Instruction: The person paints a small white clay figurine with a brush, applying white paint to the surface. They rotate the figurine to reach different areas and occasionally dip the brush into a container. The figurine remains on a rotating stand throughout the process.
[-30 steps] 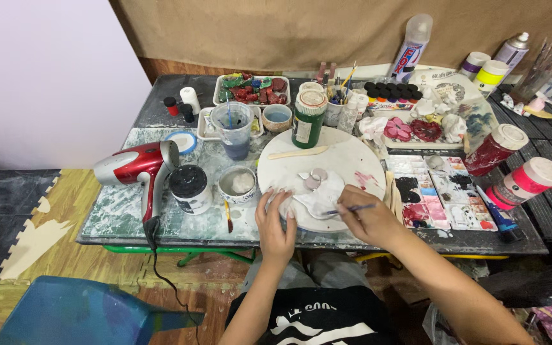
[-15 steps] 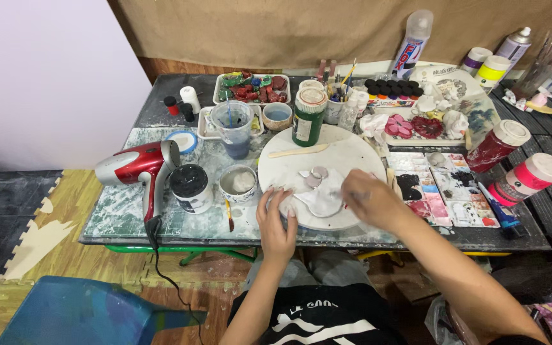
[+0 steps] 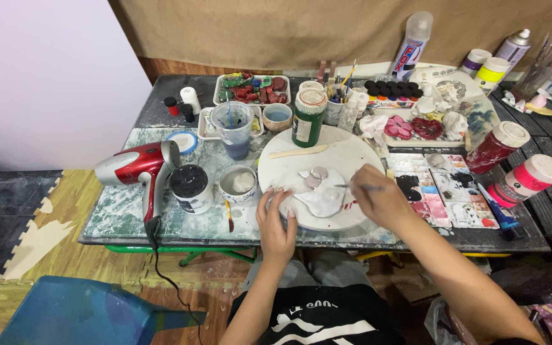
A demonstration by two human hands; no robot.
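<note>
Painting: you work a white flat piece [image 3: 322, 199] lying on the round white board [image 3: 289, 169], at the table's near edge.
Right hand [image 3: 378, 201]: your fingers are pinched shut on a thin brush [image 3: 360, 187], its tip at the piece's right edge; keep strokes short and the wrist low.
Left hand [image 3: 276, 227]: fingers loosely spread, tips pressing the board's near rim; hold it steady.
Nearby: paint palette [image 3: 445, 188] just right, green bottle [image 3: 308, 118] behind, red hair dryer [image 3: 138, 167] well left.
Change: your right hand has drawn back to the right, uncovering more of the piece.
</note>
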